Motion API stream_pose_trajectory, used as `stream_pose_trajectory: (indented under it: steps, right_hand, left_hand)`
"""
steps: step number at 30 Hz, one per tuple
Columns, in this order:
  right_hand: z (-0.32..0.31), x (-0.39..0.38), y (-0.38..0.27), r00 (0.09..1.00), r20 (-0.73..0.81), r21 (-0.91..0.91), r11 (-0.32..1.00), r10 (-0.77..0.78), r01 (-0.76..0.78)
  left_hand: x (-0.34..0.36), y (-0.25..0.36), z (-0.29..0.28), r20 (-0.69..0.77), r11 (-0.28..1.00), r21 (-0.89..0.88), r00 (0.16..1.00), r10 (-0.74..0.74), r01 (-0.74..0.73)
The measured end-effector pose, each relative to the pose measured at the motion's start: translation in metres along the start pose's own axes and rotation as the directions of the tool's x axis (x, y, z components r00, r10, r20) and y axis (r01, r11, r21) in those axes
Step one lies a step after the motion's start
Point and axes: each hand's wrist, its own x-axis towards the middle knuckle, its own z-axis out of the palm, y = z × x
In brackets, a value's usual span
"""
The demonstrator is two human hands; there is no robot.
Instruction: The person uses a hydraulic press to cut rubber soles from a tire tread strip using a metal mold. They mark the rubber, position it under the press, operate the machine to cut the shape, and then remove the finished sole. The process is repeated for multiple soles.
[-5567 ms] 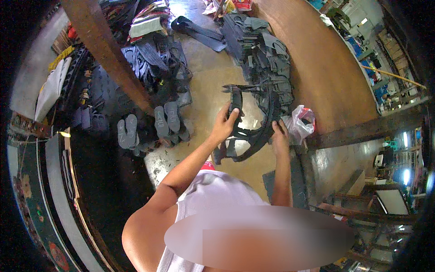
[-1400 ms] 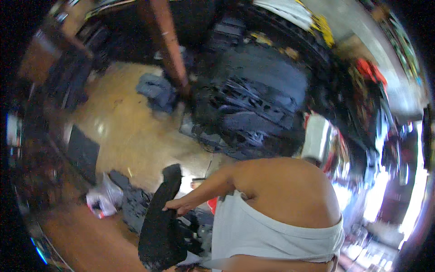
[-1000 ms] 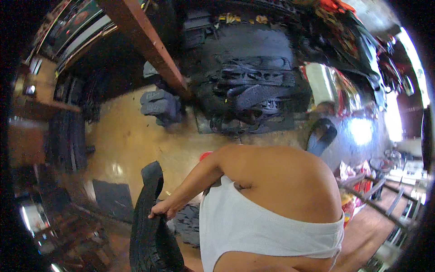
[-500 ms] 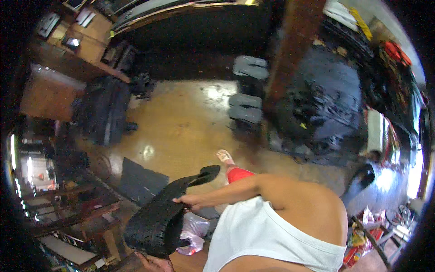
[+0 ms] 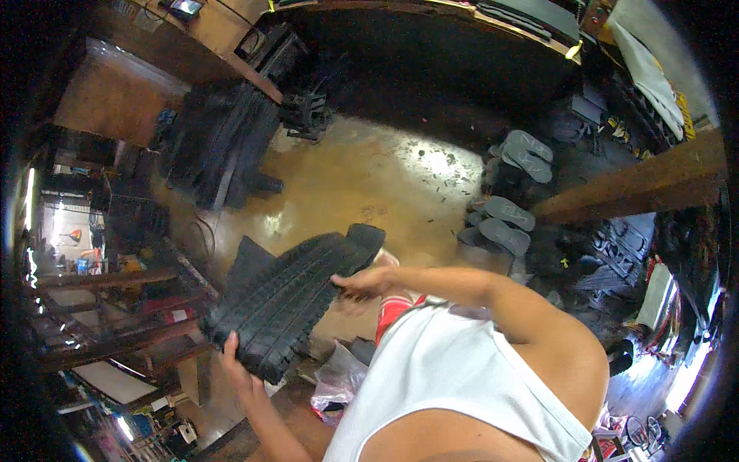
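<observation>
A broad black strip of tire tread [image 5: 289, 289] hangs tilted in front of me, its long grooves facing up and its far end bent over. My left hand [image 5: 242, 373] grips the near end, with the thumb on the grooved face and the other fingers mostly hidden. At the strip's right edge, further along, my right hand [image 5: 368, 283] is closed on the rubber, slightly blurred. Beneath the strip, a flat dark sheet [image 5: 248, 258] lies on the floor, mostly covered from sight.
Grey flip-flop soles [image 5: 508, 219] sit in pairs to the right, beside a wooden post [image 5: 631, 181]. Dark rubber pieces [image 5: 231, 142] are stacked at the far left. A plastic bag [image 5: 339, 381] rests close to my body. Wooden racks [image 5: 123, 339] stand at the left.
The strip has turned and flattened, showing its grooved face instead of a curled shape. My left hand has come up further into view. The surroundings have shifted rightward as my head turned.
</observation>
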Motion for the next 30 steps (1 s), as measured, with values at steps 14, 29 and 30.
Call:
stream_pose_trajectory:
  steps: [14, 29, 30]
  right_hand:
    - [-0.231, 0.082, -0.228, 0.914, -0.376, 0.524, 0.778, -0.155, 0.348]
    - [-0.311, -0.104, -0.348, -0.077, -0.715, 0.217, -0.326, -0.694, 0.92]
    - [-0.315, -0.124, -0.355, -0.158, -0.74, 0.246, -0.482, -0.653, 0.841]
  left_hand:
    - [0.262, 0.208, 0.241, 0.813, 0.528, 0.529, 0.574, -0.093, -0.664]
    - [0.296, 0.374, 0.527, 0.725, 0.129, -0.492, -0.487, -0.488, -0.861]
    - [0.303, 0.383, 0.536, 0.68, 0.058, -0.567, -0.507, -0.53, -0.822]
